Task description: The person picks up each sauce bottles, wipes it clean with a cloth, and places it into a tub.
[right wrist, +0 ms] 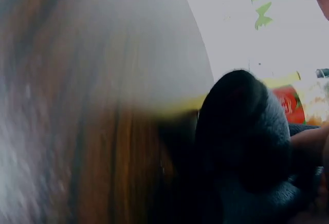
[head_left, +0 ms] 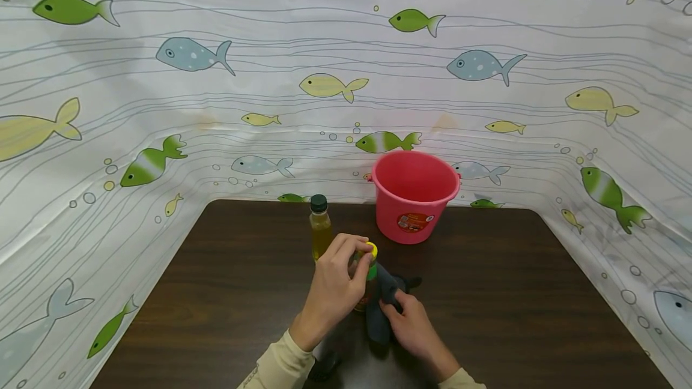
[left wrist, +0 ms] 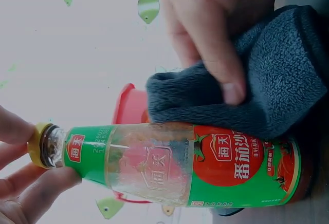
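My left hand (head_left: 336,281) pinches the yellow cap (left wrist: 35,146) at the top of a glass tomato ketchup bottle (left wrist: 154,165) with a green and red label. The bottle stands upright on the table, and its clear middle looks see-through. A folded dark grey-blue towel (left wrist: 288,64) is gripped by my right hand (head_left: 415,328), thumb on top. In the left wrist view the towel lies along the bottle's side near the lower label. The towel (right wrist: 244,126) looms dark in the right wrist view and hides most of that hand's fingers.
Behind my left hand stands a bottle of yellowish oil (head_left: 321,234) with a dark green cap. A pink bucket (head_left: 413,215) stands at the back of the dark wooden table (head_left: 503,293). Fish-patterned white sheeting (head_left: 335,35) walls the table's back and sides.
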A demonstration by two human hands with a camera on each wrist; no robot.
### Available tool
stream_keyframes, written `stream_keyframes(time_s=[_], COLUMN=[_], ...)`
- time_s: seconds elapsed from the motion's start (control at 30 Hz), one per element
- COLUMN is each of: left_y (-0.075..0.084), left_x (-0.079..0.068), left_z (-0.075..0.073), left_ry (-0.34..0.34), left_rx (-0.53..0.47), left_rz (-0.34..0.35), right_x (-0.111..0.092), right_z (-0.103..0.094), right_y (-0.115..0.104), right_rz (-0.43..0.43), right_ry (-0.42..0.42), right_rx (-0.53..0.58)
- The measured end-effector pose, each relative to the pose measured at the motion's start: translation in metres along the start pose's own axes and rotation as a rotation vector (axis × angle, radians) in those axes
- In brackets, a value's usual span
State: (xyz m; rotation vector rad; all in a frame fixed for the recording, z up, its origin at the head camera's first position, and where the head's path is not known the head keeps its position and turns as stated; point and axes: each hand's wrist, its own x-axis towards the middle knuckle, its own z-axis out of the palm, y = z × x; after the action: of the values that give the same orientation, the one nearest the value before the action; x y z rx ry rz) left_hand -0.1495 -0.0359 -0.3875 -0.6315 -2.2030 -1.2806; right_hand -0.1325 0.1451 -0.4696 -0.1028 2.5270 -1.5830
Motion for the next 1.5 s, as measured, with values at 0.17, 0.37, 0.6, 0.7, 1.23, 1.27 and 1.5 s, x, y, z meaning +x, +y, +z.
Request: stream_keyframes(time_s=[0.17, 0.37, 0.6, 0.7, 1.23, 1.27, 1.5], left_y=[0.001, 0.002, 0.000, 0.001, 0.000, 0.000, 0.000], left_x=[0.000, 0.001, 0.001, 0.001, 0.000, 0.000, 0.000], left_z=[-0.001, -0.002, -0.003, -0.003, -0.001, -0.001, -0.001], left_ry=[0.002, 0.000, 0.004, 0.002, 0.003, 0.004, -0.003], left_rx=[0.005, 0.009, -0.004, 0.004, 0.026, 0.026, 0.025], left_rz=[0.005, 0.007, 0.000, -0.001, 0.000, 0.001, -0.001], right_x=[0.006, 0.005, 0.003, 0.003, -0.014, -0.015, -0.023], right_z=[-0.004, -0.004, -0.002, 0.000, -0.008, -0.009, -0.015], right_y=[0.013, 0.011, 0.002, 0.001, -0.040, -0.042, -0.056], right_rz=[-0.067, -0.080, -0.036, -0.029, -0.061, -0.072, -0.144], right_ry=[-0.075, -0.086, -0.052, -0.031, 0.127, 0.131, 0.172], right_rx=[-0.122, -0.196, -0.157, -0.085, 0.402, 0.408, 0.444])
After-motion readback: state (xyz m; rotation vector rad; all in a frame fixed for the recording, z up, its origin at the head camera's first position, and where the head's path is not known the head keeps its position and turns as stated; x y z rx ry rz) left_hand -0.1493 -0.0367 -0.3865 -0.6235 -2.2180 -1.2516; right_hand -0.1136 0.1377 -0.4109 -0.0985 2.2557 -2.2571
